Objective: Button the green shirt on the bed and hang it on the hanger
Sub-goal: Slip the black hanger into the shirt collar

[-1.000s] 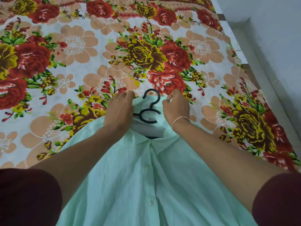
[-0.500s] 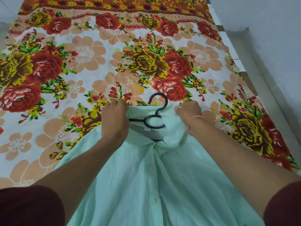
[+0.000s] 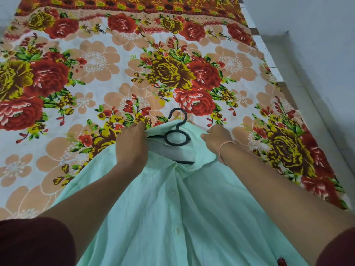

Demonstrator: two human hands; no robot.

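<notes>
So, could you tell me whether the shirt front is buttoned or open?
Buttoned: the shirt front is closed, buttons fastened down the middle.

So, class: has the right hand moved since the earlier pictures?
Yes. The right hand has slid rightward along the collar, away from the hanger ring it was beside, gripping the green shirt.
</notes>
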